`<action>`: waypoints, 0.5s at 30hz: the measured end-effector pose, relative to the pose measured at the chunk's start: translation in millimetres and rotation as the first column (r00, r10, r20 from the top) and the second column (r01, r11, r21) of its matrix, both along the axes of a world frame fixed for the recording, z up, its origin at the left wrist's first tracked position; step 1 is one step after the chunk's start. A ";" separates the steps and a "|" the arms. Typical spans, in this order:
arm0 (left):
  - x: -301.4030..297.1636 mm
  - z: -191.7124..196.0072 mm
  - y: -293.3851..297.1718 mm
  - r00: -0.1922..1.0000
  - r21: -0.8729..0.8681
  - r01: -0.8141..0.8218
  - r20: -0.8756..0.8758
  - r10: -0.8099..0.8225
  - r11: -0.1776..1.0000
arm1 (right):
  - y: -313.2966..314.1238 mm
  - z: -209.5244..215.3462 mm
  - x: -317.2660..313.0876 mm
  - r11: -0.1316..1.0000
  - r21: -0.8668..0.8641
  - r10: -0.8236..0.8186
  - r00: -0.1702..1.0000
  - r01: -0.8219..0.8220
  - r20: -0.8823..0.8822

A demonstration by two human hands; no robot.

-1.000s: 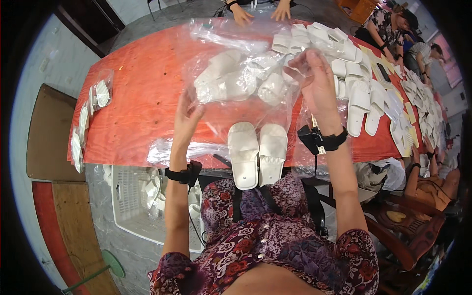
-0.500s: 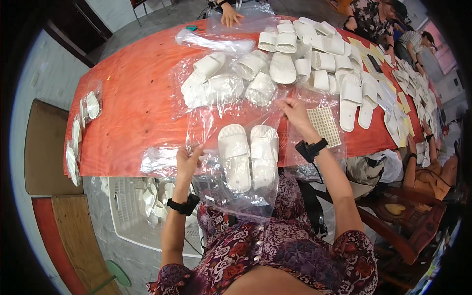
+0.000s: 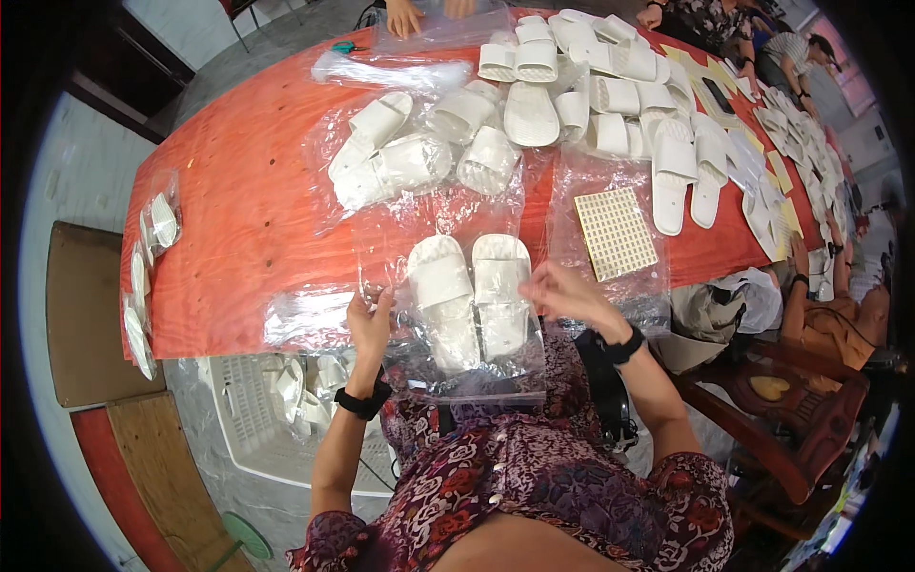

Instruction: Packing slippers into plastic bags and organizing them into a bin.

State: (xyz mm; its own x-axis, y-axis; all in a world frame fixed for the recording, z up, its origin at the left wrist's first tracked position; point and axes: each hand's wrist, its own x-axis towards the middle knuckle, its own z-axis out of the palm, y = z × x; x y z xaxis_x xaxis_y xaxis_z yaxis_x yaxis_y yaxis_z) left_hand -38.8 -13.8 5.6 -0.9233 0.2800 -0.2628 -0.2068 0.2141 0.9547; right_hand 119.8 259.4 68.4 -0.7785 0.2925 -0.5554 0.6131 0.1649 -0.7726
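A pair of white slippers [image 3: 441, 297] lies side by side in a clear plastic bag [image 3: 519, 386] at the table's near edge, over my lap. My left hand [image 3: 370, 322] pinches the left side of this bag. Beside the right-hand slipper, my right hand [image 3: 577, 300] has its fingers curled together at the bag's right edge. Just past my right hand, a sheet of small stickers [image 3: 616, 234] rests on more clear plastic. Beyond the bag, several white slippers [image 3: 405, 164] lie wrapped in clear film.
The red table [image 3: 238, 238] carries a heap of white slippers [image 3: 610, 100] at the far right and bagged ones [image 3: 164, 221] at the left edge. A white basket [image 3: 243, 410] stands below. Across the table show a co-worker's hands [image 3: 405, 17]. A wooden chair [image 3: 772, 419] is at right.
My right hand has come down from the bag's upper right corner to beside the right-hand slipper. My left hand stays on the bag's left side. A second co-worker's hand shows at the far edge.
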 end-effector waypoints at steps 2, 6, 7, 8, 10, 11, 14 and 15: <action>0.8 5.1 1.7 1.000 -0.015 -0.007 -0.022 0.006 1.000 | -11.3 -4.3 16.4 0.984 -0.180 -0.016 0.995 -0.002 -0.097; 2.7 10.3 2.0 1.000 -0.008 0.002 -0.002 -0.002 1.000 | -22.5 -23.9 26.5 0.965 -0.215 -0.171 0.981 0.147 -0.095; 3.5 10.3 3.1 1.000 -0.005 0.007 0.018 -0.007 1.000 | -20.8 -33.4 29.3 0.965 -0.215 -0.173 0.980 0.150 -0.094; 4.0 10.1 4.3 0.999 -0.003 0.013 0.038 -0.013 1.000 | -17.3 -44.3 33.1 0.961 -0.238 -0.170 0.979 0.139 -0.111; 4.8 6.8 2.2 0.998 0.016 0.019 0.060 -0.020 1.000 | -16.0 -52.3 38.1 0.956 -0.266 -0.164 0.978 0.125 -0.127; 4.9 3.7 1.1 0.996 0.039 0.027 0.081 -0.030 0.999 | -15.7 -55.3 40.9 0.944 -0.295 -0.187 0.977 0.148 -0.107; 1.5 -18.6 -15.0 0.986 0.063 0.036 0.161 -0.046 0.997 | -16.9 -52.6 43.2 0.932 -0.328 -0.188 0.979 0.153 -0.076; 2.2 -21.0 -16.6 0.986 0.063 0.037 0.162 -0.047 0.997 | -17.0 -51.6 45.1 0.933 -0.329 -0.176 0.982 0.147 -0.062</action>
State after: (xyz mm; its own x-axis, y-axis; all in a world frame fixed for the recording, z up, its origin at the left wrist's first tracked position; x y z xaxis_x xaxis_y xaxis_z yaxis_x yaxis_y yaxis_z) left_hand -36.6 -30.4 -15.4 -0.8565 0.3376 -0.3905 -0.3527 0.1697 0.9202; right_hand 164.9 242.5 16.8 -0.7863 0.2354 -0.5713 0.5369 -0.1973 -0.8203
